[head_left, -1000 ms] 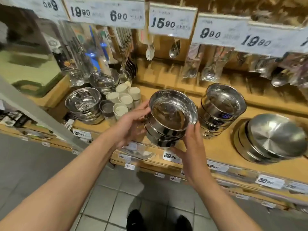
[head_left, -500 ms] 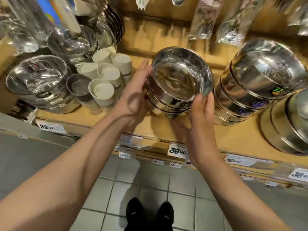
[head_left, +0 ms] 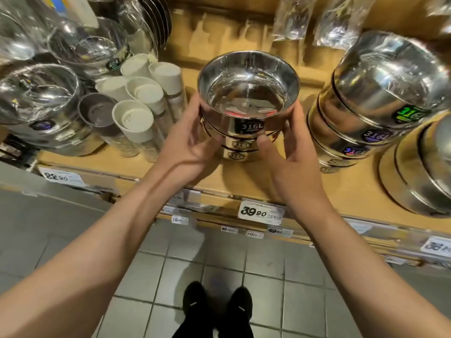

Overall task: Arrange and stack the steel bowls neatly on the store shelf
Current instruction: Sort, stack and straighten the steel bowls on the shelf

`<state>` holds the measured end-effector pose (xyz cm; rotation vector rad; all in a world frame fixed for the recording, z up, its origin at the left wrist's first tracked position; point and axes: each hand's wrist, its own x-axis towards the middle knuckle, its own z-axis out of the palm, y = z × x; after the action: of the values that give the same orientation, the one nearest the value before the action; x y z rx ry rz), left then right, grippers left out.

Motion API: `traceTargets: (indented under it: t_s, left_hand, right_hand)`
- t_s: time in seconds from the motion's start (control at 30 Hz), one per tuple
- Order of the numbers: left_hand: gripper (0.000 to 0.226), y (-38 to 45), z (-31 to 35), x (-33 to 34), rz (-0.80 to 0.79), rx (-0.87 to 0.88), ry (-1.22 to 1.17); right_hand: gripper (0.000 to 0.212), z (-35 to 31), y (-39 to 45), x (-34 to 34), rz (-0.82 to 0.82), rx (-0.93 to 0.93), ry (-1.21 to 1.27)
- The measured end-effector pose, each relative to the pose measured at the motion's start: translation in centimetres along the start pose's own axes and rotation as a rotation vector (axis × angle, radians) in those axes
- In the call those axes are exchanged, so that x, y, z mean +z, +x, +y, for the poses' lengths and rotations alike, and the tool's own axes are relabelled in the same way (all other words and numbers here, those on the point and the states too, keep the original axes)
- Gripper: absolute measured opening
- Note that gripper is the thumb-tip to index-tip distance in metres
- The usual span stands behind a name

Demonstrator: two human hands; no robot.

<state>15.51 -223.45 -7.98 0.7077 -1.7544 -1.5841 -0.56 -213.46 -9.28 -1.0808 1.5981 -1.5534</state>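
Note:
A stack of three steel bowls (head_left: 247, 93), each with a dark "316L" sticker facing me, stands upright on the wooden shelf (head_left: 288, 181). My left hand (head_left: 188, 147) grips the stack's left side, fingers curled round the lower bowls. On the right side my right hand (head_left: 288, 147) holds it too, thumb pressed on the front of the second bowl. A taller leaning stack of larger steel bowls (head_left: 380, 98) stands to the right. Another stack of bowls (head_left: 39, 98) sits at the far left.
White-capped glass jars (head_left: 136, 113) crowd the shelf just left of my left hand. Large steel bowls (head_left: 424, 172) lean at the far right. Bagged utensils (head_left: 292, 18) hang behind. Price tags (head_left: 262, 212) line the shelf edge; grey floor tiles and black shoes (head_left: 217, 306) lie below.
The bowl stack went from tilted to upright on the shelf, stickers now facing me. Both hands slid lower on its sides. The view moved closer and downward.

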Motion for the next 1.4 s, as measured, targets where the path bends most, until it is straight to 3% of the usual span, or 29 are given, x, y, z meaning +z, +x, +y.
traceTargets:
  t_s: [0.3,0.8,0.93,1.0,1.13,1.4]
  left_hand:
    - [0.063,0.4,-0.4,-1.4,0.039,-0.009,0.073]
    - [0.081,0.4,0.1,-1.2,0.005,-0.029,0.04]
    - [0.092,0.5,0.5,-1.6,0.032,-0.054,-0.04]
    - [0.084,0.2,0.7,-1.4,0.038,-0.039,-0.058]
    - [0.061,0.2,0.9,-0.9,0.067,-0.024,-0.013]
    - [0.068,0.9,1.5,-1.1,-0.021,0.058,-0.094]
  right_hand:
    - [0.061,-0.8,-0.1,-0.2,0.012,-0.048,-0.059]
    - [0.062,-1.0,-0.9,0.7,0.057,-0.02,-0.072]
    - [0.073,-1.3,-1.1,0.2,0.061,0.0,-0.043]
    - [0.079,-1.7,-1.1,0.1,0.053,0.005,-0.008]
    - [0.071,-2.4,-0.8,0.3,0.037,-0.051,-0.01]
    - [0.065,-2.6,-1.3,1.2,0.163,-0.076,-0.013]
